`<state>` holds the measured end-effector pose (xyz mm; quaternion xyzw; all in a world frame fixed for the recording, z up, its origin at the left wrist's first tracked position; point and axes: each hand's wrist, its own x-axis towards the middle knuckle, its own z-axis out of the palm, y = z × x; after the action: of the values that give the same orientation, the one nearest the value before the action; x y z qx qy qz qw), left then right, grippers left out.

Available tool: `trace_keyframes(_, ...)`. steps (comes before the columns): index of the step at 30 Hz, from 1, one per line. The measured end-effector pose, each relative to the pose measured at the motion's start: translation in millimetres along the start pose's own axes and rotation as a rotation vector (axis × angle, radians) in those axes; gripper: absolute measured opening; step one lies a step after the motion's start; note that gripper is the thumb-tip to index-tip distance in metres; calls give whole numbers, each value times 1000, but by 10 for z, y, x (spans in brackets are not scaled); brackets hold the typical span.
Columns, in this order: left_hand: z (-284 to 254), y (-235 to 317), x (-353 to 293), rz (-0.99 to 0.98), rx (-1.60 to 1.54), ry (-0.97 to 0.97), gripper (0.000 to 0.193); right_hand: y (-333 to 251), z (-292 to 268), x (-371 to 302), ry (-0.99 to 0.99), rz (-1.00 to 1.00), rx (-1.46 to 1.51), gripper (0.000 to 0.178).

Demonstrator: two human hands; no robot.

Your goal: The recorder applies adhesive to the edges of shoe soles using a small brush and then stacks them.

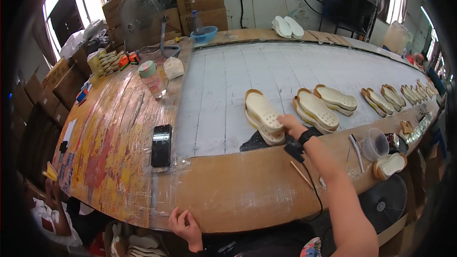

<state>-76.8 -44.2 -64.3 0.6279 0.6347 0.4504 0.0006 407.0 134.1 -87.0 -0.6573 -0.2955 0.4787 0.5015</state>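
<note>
My right hand [288,123], with a black band on the wrist, grips the toe end of a cream shoe sole [264,110]. That sole has small holes at the toe and a tan heel edge, and overlaps another sole [269,136] beneath it. A black patch [256,142] shows on the white surface beside them. Just to the right lie more soles of the same kind, one overlapping pair [318,109] and another pair [337,98] behind it. My left hand [185,226] is at the table's front edge, holding nothing, its fingers loosely bent and apart.
A phone [161,145], a lidded jar [152,80] and a fan [141,16] are on the left side. Further right are smaller soles [377,101], a clear cup [375,143] and a single sole [390,165]. A cable [318,195] hangs over the front edge. Another person [52,214] sits lower left.
</note>
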Motion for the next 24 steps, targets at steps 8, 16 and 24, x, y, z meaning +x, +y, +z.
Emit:
trace_keyframes(8, -35, -4, -49, 2, 38, 7, 9, -264, 196, -632, -52, 144, 7, 31)
trace_keyframes(16, -63, 5, -23, 18, 30, 28, 10, -227, 878, -638, -84, -111, -111, 33)
trace_keyframes(24, -322, 316, 146, -88, -278, -272, 17, -850, 815, -1419, -475, 319, 435, 30)
